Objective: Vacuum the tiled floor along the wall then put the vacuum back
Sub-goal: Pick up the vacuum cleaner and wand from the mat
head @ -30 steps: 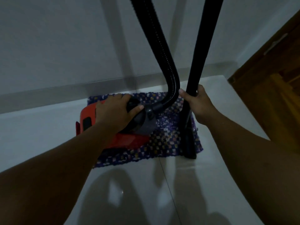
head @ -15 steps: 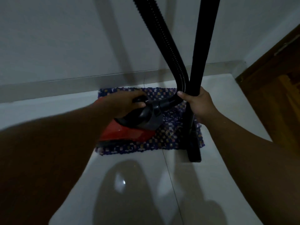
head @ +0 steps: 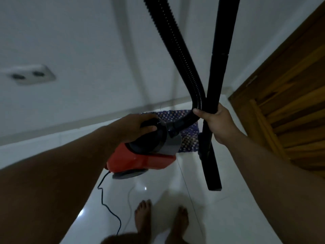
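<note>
Both hands are curled in grips: the left hand (head: 139, 126) holds the red vacuum (head: 140, 158) by its black top, above the tiled floor (head: 158, 194); the right hand (head: 217, 123) wraps the black wand (head: 213, 106) and hose (head: 175, 50), near the wall (head: 88, 41).

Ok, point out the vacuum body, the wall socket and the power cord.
vacuum body (head: 140, 160): head view, red lower shell.
wall socket (head: 29, 74): head view, white faceplate between its holes.
power cord (head: 101, 189): head view, black bend over the tiles.
</note>
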